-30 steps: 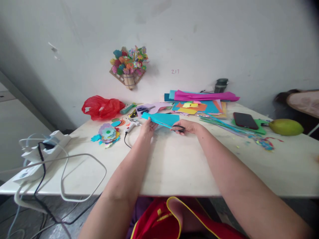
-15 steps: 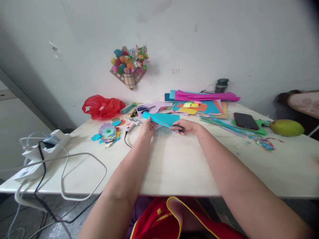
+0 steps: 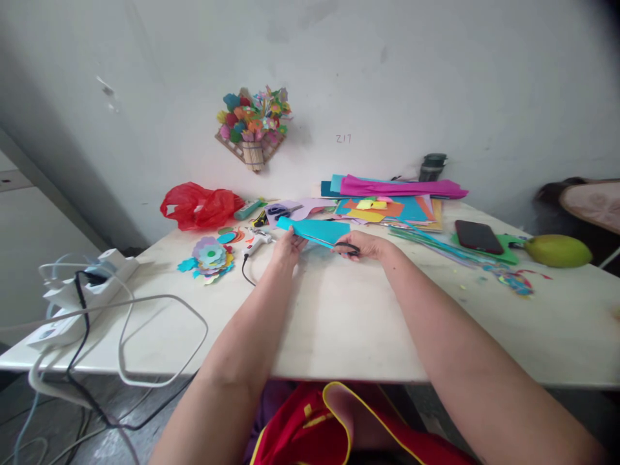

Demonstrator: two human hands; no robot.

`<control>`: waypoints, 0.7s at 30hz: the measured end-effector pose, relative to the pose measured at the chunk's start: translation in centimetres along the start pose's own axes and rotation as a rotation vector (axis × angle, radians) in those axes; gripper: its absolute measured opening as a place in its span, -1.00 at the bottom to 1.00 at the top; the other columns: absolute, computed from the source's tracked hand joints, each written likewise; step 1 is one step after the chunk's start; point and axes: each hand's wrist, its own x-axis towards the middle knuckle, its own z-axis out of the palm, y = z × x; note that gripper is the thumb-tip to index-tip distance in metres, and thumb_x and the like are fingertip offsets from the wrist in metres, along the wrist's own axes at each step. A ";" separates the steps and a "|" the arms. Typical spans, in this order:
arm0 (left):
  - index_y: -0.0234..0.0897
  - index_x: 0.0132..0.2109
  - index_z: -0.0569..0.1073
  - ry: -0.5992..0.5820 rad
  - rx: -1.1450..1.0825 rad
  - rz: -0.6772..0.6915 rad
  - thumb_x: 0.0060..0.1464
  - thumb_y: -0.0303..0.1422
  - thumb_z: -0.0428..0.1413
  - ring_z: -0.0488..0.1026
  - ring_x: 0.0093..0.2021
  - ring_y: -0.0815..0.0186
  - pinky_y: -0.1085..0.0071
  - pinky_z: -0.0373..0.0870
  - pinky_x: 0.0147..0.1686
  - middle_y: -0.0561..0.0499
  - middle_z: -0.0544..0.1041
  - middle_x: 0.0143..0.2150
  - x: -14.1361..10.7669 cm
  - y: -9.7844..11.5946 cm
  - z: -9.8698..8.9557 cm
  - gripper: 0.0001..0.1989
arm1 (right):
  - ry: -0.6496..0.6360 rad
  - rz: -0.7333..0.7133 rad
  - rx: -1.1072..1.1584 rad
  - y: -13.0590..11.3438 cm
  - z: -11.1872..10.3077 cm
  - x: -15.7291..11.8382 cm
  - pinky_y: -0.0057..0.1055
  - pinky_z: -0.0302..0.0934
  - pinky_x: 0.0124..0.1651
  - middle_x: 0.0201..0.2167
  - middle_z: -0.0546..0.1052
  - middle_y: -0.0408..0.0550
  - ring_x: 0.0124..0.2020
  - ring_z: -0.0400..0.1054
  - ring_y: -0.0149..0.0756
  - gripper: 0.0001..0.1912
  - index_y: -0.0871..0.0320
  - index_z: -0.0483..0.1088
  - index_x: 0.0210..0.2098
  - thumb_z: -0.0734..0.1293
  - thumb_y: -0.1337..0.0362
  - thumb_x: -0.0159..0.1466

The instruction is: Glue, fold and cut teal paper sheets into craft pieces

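A bright blue sheet of paper (image 3: 322, 230) is held up over the middle of the table. My left hand (image 3: 290, 244) grips its left part, fingers closed on it. In my right hand (image 3: 363, 245) is a pair of scissors (image 3: 347, 248) with dark handles, and their blades lie along the lower edge of the blue paper. How far the blades are parted is too small to tell. Left of my left hand lies a white glue gun (image 3: 256, 244), with a stack of paper flowers (image 3: 210, 257) beyond it.
At the back stand a red plastic bag (image 3: 198, 205), second scissors (image 3: 283, 211) and stacked coloured papers (image 3: 402, 187). Paper strips (image 3: 431, 245), a phone (image 3: 478, 236) and a yellow-green fruit (image 3: 558, 250) lie right. A power strip (image 3: 82, 307) with looping cables occupies the left edge.
The view has shifted very slightly. Both hands, the blue paper and the scissors keep nearly the same position.
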 end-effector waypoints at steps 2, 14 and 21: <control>-0.31 -0.42 0.31 -0.004 -0.004 0.002 0.09 -0.45 -0.02 0.44 -0.51 0.40 0.26 0.38 -0.14 0.09 0.40 -0.62 0.0 -0.1 -0.1 -0.87 | 0.003 0.012 0.009 0.1 -0.1 0.0 -0.56 -0.13 -0.70 -0.72 0.30 -0.23 -0.78 0.04 -0.61 -0.70 0.31 0.40 -0.37 0.37 0.18 -0.01; -0.32 -0.34 0.38 -0.012 0.011 0.065 0.04 -0.41 0.07 0.49 -0.26 0.28 0.22 0.34 -0.07 -0.02 0.52 -0.41 0.7 0.0 -1.0 -0.95 | -0.028 0.010 0.057 -0.5 -0.3 -0.8 -0.58 -0.12 -0.73 -0.72 0.33 -0.22 -0.79 0.07 -0.60 -0.76 0.30 0.39 -0.41 0.34 0.24 -0.01; -0.31 -0.34 0.38 -0.051 0.008 0.050 -0.01 -0.39 0.11 0.49 -0.21 0.23 0.20 0.34 -0.06 -0.06 0.54 -0.38 0.9 -0.3 -1.3 -0.92 | -0.048 0.035 0.086 -0.5 -0.2 -0.6 -0.57 -0.11 -0.75 -0.70 0.35 -0.19 -0.79 0.08 -0.60 -0.75 0.30 0.37 -0.42 0.37 0.23 -0.02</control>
